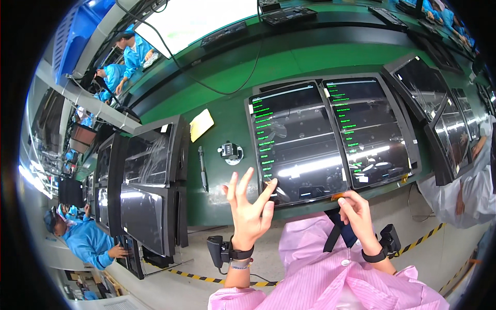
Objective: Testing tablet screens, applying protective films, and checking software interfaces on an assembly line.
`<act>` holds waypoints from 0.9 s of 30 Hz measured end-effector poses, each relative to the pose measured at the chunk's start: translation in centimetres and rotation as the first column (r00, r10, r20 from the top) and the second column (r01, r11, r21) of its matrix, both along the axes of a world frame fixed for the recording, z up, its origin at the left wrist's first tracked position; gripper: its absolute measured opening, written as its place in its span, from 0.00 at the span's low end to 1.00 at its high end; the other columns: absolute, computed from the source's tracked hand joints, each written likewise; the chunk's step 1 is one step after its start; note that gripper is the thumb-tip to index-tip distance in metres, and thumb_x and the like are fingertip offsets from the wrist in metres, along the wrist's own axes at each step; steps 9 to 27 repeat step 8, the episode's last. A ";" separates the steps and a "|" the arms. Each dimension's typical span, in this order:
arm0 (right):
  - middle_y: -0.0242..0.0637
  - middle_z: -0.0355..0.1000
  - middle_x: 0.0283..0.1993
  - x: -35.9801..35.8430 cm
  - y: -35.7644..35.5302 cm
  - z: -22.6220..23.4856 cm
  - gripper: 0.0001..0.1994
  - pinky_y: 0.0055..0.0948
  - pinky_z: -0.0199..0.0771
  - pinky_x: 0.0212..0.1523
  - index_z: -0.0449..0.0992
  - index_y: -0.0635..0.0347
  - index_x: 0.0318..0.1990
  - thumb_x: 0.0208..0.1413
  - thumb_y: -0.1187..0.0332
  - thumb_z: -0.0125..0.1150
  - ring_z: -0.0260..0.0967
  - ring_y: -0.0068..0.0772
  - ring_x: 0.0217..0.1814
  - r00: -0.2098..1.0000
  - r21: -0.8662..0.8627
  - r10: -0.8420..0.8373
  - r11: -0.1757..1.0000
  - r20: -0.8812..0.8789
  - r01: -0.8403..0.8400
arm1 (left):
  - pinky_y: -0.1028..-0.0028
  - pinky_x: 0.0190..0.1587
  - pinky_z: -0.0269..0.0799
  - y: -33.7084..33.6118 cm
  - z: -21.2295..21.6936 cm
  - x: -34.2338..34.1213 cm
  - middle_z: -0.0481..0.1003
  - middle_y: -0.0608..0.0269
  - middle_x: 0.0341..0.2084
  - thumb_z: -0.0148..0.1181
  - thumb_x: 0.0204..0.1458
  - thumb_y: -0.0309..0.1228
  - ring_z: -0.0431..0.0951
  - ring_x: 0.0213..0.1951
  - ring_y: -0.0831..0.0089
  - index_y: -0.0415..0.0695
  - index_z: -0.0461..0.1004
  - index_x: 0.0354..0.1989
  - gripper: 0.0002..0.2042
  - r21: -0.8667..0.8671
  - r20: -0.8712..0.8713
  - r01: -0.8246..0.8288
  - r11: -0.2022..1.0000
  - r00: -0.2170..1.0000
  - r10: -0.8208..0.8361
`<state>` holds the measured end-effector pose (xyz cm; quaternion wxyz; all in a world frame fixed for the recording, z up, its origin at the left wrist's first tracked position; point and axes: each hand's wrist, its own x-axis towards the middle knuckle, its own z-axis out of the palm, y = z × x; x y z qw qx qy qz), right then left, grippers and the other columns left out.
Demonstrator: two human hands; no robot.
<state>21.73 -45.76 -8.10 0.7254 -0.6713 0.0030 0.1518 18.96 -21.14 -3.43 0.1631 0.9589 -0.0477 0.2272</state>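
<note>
Now the left hand (249, 206), fingers spread open, touches the left tablet (294, 142) with its forefinger, while the right hand (355, 213) pinches that tablet's near edge

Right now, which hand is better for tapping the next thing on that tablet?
Probably the left hand: its fingertip already touches the left tablet screen's lower edge. The right hand pinches something small at the near edge.

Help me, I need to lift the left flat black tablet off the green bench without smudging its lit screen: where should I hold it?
Grip the left flat black tablet by its long side edges, coming from its near short end. It lies flat, screen up, with the right tablet close alongside, so the near end by the left hand looks most open, though that gap seems tight.
</note>
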 end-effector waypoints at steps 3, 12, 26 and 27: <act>0.26 0.63 0.16 0.2 0.4 0.0 0.07 0.14 0.53 0.15 0.70 0.66 0.35 0.57 0.70 0.52 0.55 0.12 0.15 1.000 0.036 0.018 0.999 -0.019 -0.017 | 0.53 0.64 0.27 0.1 -0.3 0.2 0.58 0.52 0.57 0.46 0.50 0.36 0.44 0.63 0.51 0.53 0.77 0.44 0.16 -0.050 -0.060 -0.005 0.999 0.998 0.002; 0.25 0.62 0.16 0.5 0.9 -0.1 0.10 0.13 0.52 0.15 0.74 0.67 0.39 0.58 0.68 0.51 0.54 0.11 0.15 0.999 0.053 0.020 0.998 -0.033 -0.018 | 0.52 0.63 0.28 0.5 -0.4 0.2 0.59 0.52 0.56 0.48 0.49 0.40 0.46 0.62 0.50 0.51 0.76 0.44 0.16 -0.107 0.055 0.000 0.994 0.998 0.006; 0.25 0.62 0.16 0.5 0.9 -0.1 0.10 0.13 0.52 0.15 0.74 0.67 0.39 0.58 0.68 0.51 0.54 0.11 0.15 0.999 0.053 0.020 0.998 -0.033 -0.018 | 0.52 0.63 0.28 0.5 -0.4 0.2 0.59 0.52 0.56 0.48 0.49 0.40 0.46 0.62 0.50 0.51 0.76 0.44 0.16 -0.107 0.055 0.000 0.994 0.998 0.006; 0.25 0.62 0.16 0.5 0.9 -0.1 0.10 0.13 0.52 0.15 0.74 0.67 0.39 0.58 0.68 0.51 0.54 0.11 0.15 0.999 0.053 0.020 0.998 -0.033 -0.018 | 0.52 0.63 0.28 0.5 -0.4 0.2 0.59 0.52 0.56 0.48 0.49 0.40 0.46 0.62 0.50 0.51 0.76 0.44 0.16 -0.107 0.055 0.000 0.994 0.998 0.006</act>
